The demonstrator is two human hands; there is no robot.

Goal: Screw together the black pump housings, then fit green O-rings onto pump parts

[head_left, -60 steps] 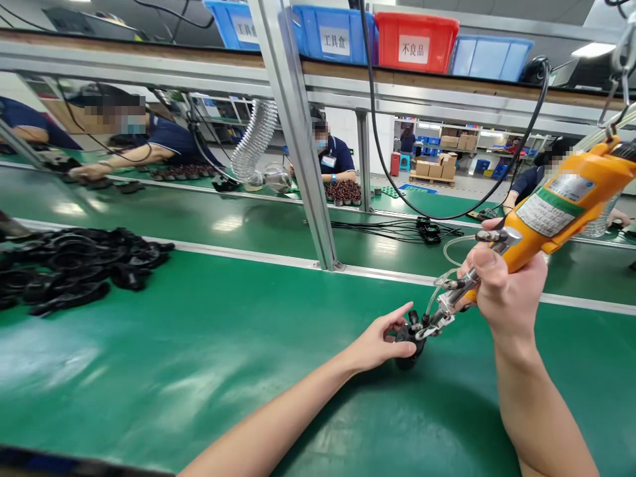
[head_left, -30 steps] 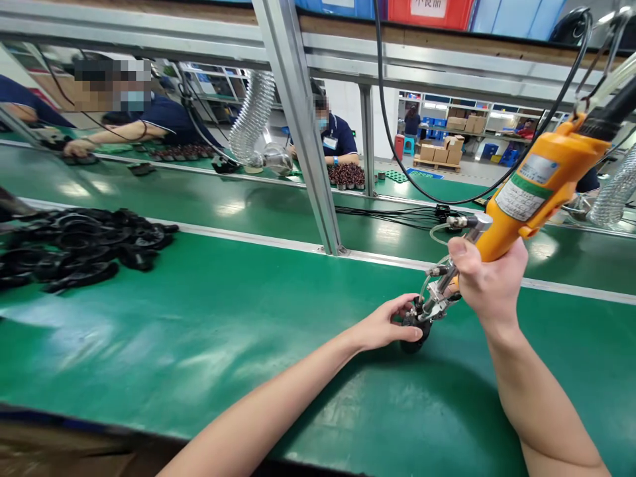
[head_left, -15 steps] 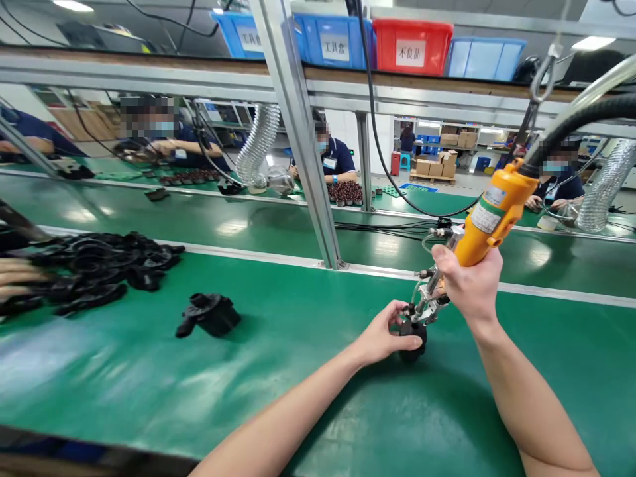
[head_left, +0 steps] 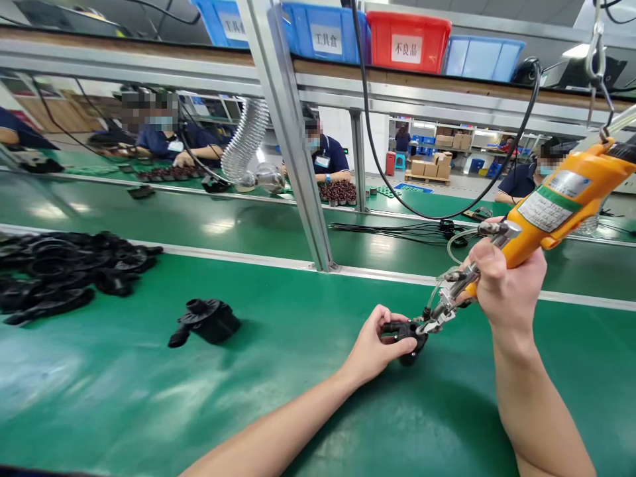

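My left hand (head_left: 380, 341) grips a black plastic housing (head_left: 408, 356) against the green bench top, thumb in front and fingers behind. In my right hand (head_left: 511, 288) is an orange electric screwdriver (head_left: 556, 205), tilted with its body up to the right. Its metal nose (head_left: 437, 315) reaches down to the right side of the housing; I cannot tell whether the tip touches it. To the left, a second black housing (head_left: 211, 321) with a short spout stands on the bench by itself.
Black curved parts lie in a heap (head_left: 74, 265) at the left. A metal post (head_left: 293, 132) rises behind the bench edge. Blue bins and a red bin (head_left: 407, 41) stand on the shelf above. The screwdriver hangs from a hook (head_left: 603, 106). Several co-workers sit across the line.
My right hand and the screwdriver have moved right, and the tool leans over more. The housing in my left hand shows turned, a tube now pointing left. The view has shifted slightly.
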